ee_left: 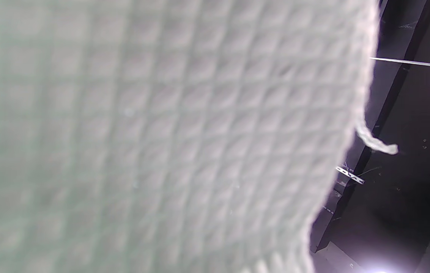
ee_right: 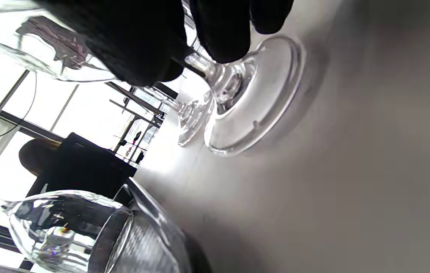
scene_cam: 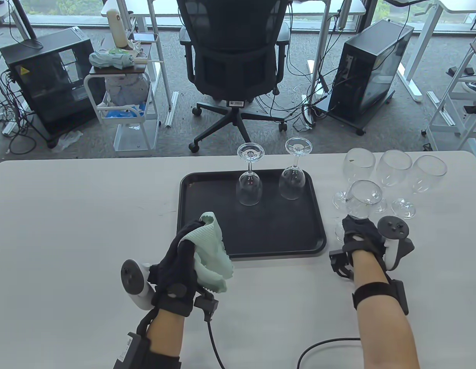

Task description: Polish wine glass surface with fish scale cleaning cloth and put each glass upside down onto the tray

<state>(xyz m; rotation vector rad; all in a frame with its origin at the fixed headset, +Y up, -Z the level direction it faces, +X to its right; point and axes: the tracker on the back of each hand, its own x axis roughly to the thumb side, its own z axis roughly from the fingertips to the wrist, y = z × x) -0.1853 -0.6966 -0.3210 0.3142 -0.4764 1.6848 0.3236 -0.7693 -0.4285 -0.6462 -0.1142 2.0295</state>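
My left hand (scene_cam: 180,250) holds the pale green fish scale cloth (scene_cam: 211,251) bunched at the tray's near left corner; the cloth (ee_left: 161,136) fills the left wrist view. My right hand (scene_cam: 361,232) grips the stem of an upright wine glass (scene_cam: 363,198) right of the tray. Its gloved fingers (ee_right: 218,30) wrap the stem just above the foot (ee_right: 256,98), which sits on or just above the table. Two glasses (scene_cam: 249,184) (scene_cam: 292,175) stand upside down on the black tray (scene_cam: 207,192). Three more upright glasses (scene_cam: 359,161) (scene_cam: 393,169) (scene_cam: 428,177) wait at the right.
An office chair (scene_cam: 236,57) stands behind the white table (scene_cam: 69,215). Computer cases, a small cart and desk legs fill the floor beyond. Cables trail from both wrists across the table's near edge. An inverted glass bowl (ee_right: 66,227) shows near the right wrist camera.
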